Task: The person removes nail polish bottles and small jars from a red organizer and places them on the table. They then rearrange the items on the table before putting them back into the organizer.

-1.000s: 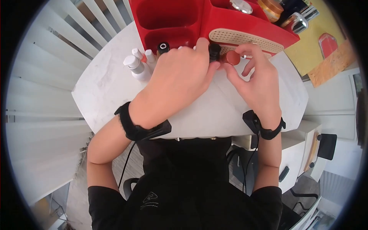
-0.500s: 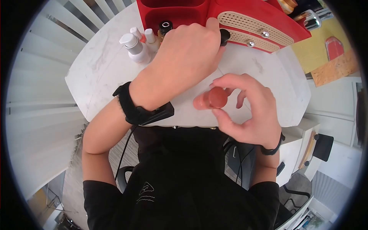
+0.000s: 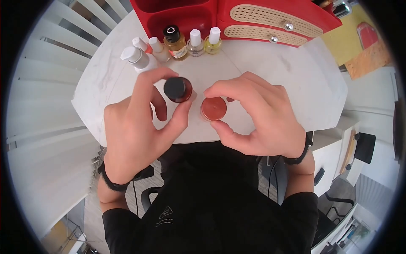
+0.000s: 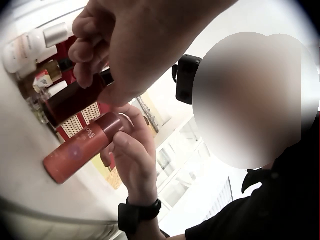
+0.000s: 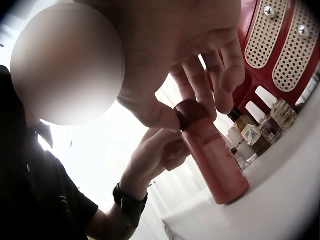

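Note:
In the head view, my left hand (image 3: pixel 135 120) pinches a dark red bottle with a black cap (image 3: pixel 175 89) between thumb and fingers. The left wrist view shows the dark bottle (image 4: pixel 67 106) tilted, its upper part behind the fingers. My right hand (image 3: pixel 264 116) grips a coral-red bottle (image 3: pixel 213 109) by its darker cap. Seen from the right wrist, the coral bottle (image 5: pixel 216 162) leans slightly, its base close to the white tabletop. The two bottles are side by side, a small gap between them, near the table's front edge.
Behind the hands stands a row: a white pump bottle (image 3: pixel 137 58), small white-capped bottles, an amber bottle with a black cap (image 3: pixel 175 44) and two clear bottles with white caps (image 3: pixel 196 44). A red organiser (image 3: pixel 220 19) with woven drawer fronts stands at the back of the white table (image 3: pixel 292 84).
My left hand has come back from the row toward me, bringing the dark bottle. My right hand has brought the coral bottle from near the organiser to the table's front, now more upright.

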Demonstrator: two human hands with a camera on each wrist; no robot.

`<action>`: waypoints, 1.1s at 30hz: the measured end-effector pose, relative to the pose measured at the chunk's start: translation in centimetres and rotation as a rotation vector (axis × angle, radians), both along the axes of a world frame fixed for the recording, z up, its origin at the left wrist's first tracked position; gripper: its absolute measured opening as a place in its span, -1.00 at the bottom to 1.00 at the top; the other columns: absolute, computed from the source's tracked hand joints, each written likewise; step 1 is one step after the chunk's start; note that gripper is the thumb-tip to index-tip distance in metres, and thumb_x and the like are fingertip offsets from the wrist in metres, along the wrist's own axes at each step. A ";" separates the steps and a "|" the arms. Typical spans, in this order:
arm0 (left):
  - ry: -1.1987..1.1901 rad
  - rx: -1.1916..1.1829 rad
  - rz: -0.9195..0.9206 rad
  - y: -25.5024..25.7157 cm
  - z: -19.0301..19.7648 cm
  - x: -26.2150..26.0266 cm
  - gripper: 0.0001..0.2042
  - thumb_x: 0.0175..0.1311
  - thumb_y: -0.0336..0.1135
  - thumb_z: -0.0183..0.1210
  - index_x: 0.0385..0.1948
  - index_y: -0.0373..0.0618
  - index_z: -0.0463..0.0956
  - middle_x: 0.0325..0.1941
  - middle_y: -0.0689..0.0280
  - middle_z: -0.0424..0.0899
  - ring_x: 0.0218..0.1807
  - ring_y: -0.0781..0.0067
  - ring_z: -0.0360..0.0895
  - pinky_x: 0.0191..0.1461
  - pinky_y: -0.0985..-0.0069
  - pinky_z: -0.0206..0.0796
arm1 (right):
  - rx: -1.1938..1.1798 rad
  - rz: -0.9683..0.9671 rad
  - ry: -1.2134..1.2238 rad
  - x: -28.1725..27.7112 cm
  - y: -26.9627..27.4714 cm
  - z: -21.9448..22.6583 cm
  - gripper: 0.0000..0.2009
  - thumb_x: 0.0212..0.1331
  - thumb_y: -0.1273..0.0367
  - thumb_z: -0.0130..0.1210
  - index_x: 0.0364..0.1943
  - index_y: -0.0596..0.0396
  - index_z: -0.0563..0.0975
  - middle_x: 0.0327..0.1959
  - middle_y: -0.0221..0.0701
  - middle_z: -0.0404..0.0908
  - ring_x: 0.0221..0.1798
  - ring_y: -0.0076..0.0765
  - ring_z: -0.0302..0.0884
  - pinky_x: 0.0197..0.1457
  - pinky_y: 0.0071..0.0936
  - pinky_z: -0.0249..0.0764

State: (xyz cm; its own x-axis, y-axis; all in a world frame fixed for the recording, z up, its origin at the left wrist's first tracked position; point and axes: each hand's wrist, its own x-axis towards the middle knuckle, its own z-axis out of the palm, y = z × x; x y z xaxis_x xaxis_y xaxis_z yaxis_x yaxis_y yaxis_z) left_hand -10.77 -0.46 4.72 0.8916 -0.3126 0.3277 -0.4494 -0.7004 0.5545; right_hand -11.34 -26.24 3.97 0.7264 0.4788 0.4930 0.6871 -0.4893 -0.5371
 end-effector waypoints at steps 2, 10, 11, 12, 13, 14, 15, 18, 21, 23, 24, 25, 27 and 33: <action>-0.034 0.000 -0.017 0.3 -0.4 0.0 -0.55 0.23 -0.29 0.57 0.13 0.02 0.63 -0.62 0.47 0.59 -0.64 0.42 0.58 -0.51 0.50 0.33 | -0.016 0.016 0.002 0.2 0.0 0.3 -0.43 -0.06 0.44 0.58 0.15 -0.01 0.67 -0.10 -0.39 0.80 -0.20 -0.23 0.74 -0.28 -0.40 0.59; -0.010 0.104 -0.094 0.6 -0.3 -1.0 -0.59 0.19 -0.30 0.54 0.08 0.03 0.65 -0.63 0.47 0.57 -0.63 0.40 0.59 -0.52 0.44 0.33 | -0.004 -0.061 0.110 4.5 -2.1 1.7 -0.55 0.31 0.34 0.46 0.28 -0.01 0.68 -0.05 -0.47 0.81 -0.20 -0.50 0.70 -0.25 -0.53 0.50; -0.013 0.104 -0.096 0.7 -0.2 -1.1 -0.59 0.19 -0.30 0.54 0.08 0.03 0.65 -0.63 0.47 0.57 -0.63 0.40 0.59 -0.52 0.44 0.33 | -0.067 -0.149 0.055 5.2 -1.8 1.7 -0.57 0.36 0.36 0.43 0.30 -0.01 0.67 -0.09 -0.47 0.80 -0.24 -0.50 0.69 -0.26 -0.51 0.51; 0.002 0.120 -0.102 0.8 -0.1 -1.3 -0.56 0.17 -0.32 0.54 0.11 0.01 0.65 -0.61 0.46 0.59 -0.62 0.42 0.58 -0.49 0.46 0.33 | -0.068 -0.151 0.052 5.8 -1.6 1.6 -0.57 0.36 0.36 0.43 0.30 -0.01 0.67 -0.09 -0.47 0.80 -0.24 -0.50 0.69 -0.26 -0.51 0.51; 0.017 0.137 -0.108 0.8 -0.1 -1.5 -0.53 0.15 -0.34 0.55 0.14 -0.01 0.65 -0.59 0.45 0.61 -0.61 0.45 0.56 -0.45 0.49 0.34 | -0.105 -0.175 0.005 6.4 -1.2 1.5 -0.64 0.36 0.36 0.41 0.21 0.02 0.67 -0.16 -0.38 0.81 -0.26 -0.26 0.72 -0.20 -0.37 0.58; 0.015 0.136 -0.108 0.8 0.0 -1.7 -0.53 0.15 -0.34 0.55 0.14 -0.01 0.65 -0.59 0.45 0.61 -0.61 0.45 0.56 -0.45 0.49 0.34 | -0.143 -0.199 -0.043 6.9 -1.0 1.3 -0.71 0.37 0.36 0.39 0.12 0.05 0.67 -0.23 -0.29 0.81 -0.28 -0.03 0.75 -0.15 -0.23 0.65; 0.024 0.137 -0.113 0.8 0.1 -1.8 -0.53 0.15 -0.34 0.55 0.13 -0.02 0.65 -0.59 0.45 0.61 -0.61 0.45 0.57 -0.45 0.49 0.34 | -0.144 -0.198 -0.045 7.4 -0.8 1.0 -0.71 0.37 0.36 0.39 0.12 0.05 0.67 -0.23 -0.29 0.81 -0.28 -0.03 0.75 -0.15 -0.23 0.65; 0.024 0.124 -0.134 0.8 -0.2 -1.8 -0.53 0.15 -0.34 0.55 0.13 -0.03 0.65 -0.59 0.46 0.61 -0.60 0.44 0.60 -0.44 0.48 0.35 | -0.202 -0.186 -0.079 8.6 -0.5 0.1 -0.78 0.38 0.38 0.35 0.03 0.08 0.65 -0.26 -0.22 0.80 -0.25 0.04 0.78 -0.18 -0.16 0.65; 0.029 0.117 -0.155 0.9 -0.5 -1.9 -0.53 0.15 -0.33 0.56 0.13 -0.04 0.64 -0.58 0.45 0.62 -0.58 0.43 0.62 -0.44 0.48 0.36 | -0.193 -0.215 -0.070 9.1 -0.3 -0.4 -0.82 0.38 0.40 0.33 -0.01 0.08 0.65 -0.30 -0.21 0.78 -0.25 0.04 0.79 -0.21 -0.11 0.63; 0.039 0.125 -0.159 0.9 -0.4 -1.9 -0.52 0.15 -0.33 0.56 0.13 -0.05 0.64 -0.57 0.45 0.62 -0.57 0.42 0.64 -0.43 0.48 0.37 | -0.173 -0.221 -0.049 9.1 -0.6 -0.3 -0.85 0.37 0.42 0.31 -0.05 0.08 0.65 -0.35 -0.23 0.75 -0.28 0.02 0.77 -0.23 -0.13 0.62; 0.065 0.129 -0.169 1.0 -0.1 -1.8 -0.52 0.16 -0.31 0.57 0.14 -0.05 0.64 -0.56 0.44 0.64 -0.56 0.40 0.64 -0.41 0.48 0.37 | -0.173 -0.221 -0.050 8.8 -0.7 0.0 -0.85 0.37 0.42 0.31 -0.05 0.08 0.65 -0.35 -0.23 0.75 -0.28 0.02 0.77 -0.23 -0.13 0.62; 0.092 0.133 -0.177 1.1 0.3 -1.8 -0.51 0.17 -0.29 0.57 0.16 -0.06 0.64 -0.54 0.44 0.65 -0.54 0.38 0.64 -0.40 0.48 0.38 | -0.173 -0.219 -0.026 8.2 -0.9 0.5 -0.84 0.38 0.41 0.34 -0.03 0.06 0.66 -0.35 -0.34 0.74 -0.34 -0.18 0.71 -0.24 -0.27 0.59; 0.138 0.142 -0.182 1.5 1.6 -1.5 -0.52 0.18 -0.30 0.56 0.15 -0.08 0.65 -0.52 0.44 0.65 -0.53 0.42 0.63 -0.39 0.49 0.37 | -0.175 -0.213 0.000 6.8 -1.2 1.3 -0.82 0.38 0.40 0.37 -0.01 0.05 0.67 -0.35 -0.45 0.73 -0.39 -0.39 0.65 -0.26 -0.41 0.56; 0.024 0.001 0.115 2.3 3.9 0.8 -0.66 0.29 -0.37 0.46 0.10 -0.08 0.73 -0.43 0.49 0.52 -0.45 0.71 0.30 -0.36 0.59 0.14 | -0.150 -0.043 0.148 2.4 -2.4 2.3 -0.74 0.24 0.54 0.43 -0.03 -0.01 0.68 -0.24 -0.44 0.77 -0.33 -0.39 0.68 -0.24 -0.46 0.56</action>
State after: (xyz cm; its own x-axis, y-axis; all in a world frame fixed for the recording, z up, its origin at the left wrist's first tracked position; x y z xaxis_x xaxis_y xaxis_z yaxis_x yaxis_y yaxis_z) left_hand -9.95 1.81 8.64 0.9291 -0.2082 0.3055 -0.3527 -0.7470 0.5635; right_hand -8.93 -28.63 6.28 0.8073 0.5053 0.3048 0.5824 -0.5986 -0.5500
